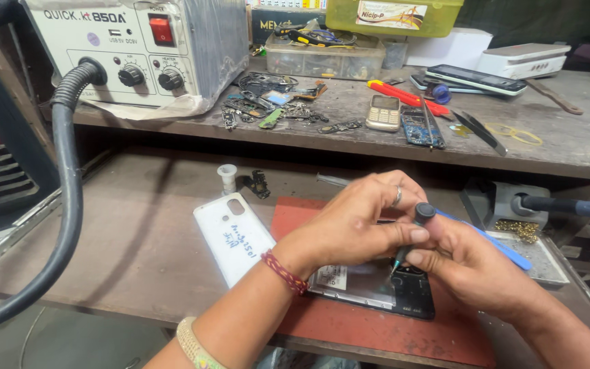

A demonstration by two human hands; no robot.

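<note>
Wooden workbench (138,239), two levels: low near surface, raised shelf (568,137) at the far side.

Far left on the shelf: grey hot-air rework station (138,48) with a red switch and two black knobs. Its black corrugated hose (69,205) drops down the left side and curves toward the near left corner.

Red mat (377,328) on the low surface, near centre-right. On it lies an opened phone (384,290), back off, inner board and black frame exposed. White back cover (233,236) lies flat just left of the phone, inner face up, with handwriting on it.

Left hand (349,222) crosses over the phone, fingers curled closed around the upper shaft of a small black screwdriver (414,229); ring on one finger, red thread band at the wrist. Right hand (469,263) closed, pinching the lower shaft of the same screwdriver. Tip points down at the phone's right end; contact with a screw cannot be confirmed.

Blue-handled tool (507,249) lies just right of the hands.

Shelf, smaller items: a dark smartphone (476,78) far right, a small keypad phone (384,113), a red-handled cutter (408,96), loose circuit boards (271,102). Small white bottle (227,178) stands on the low surface, far of the back cover.
</note>
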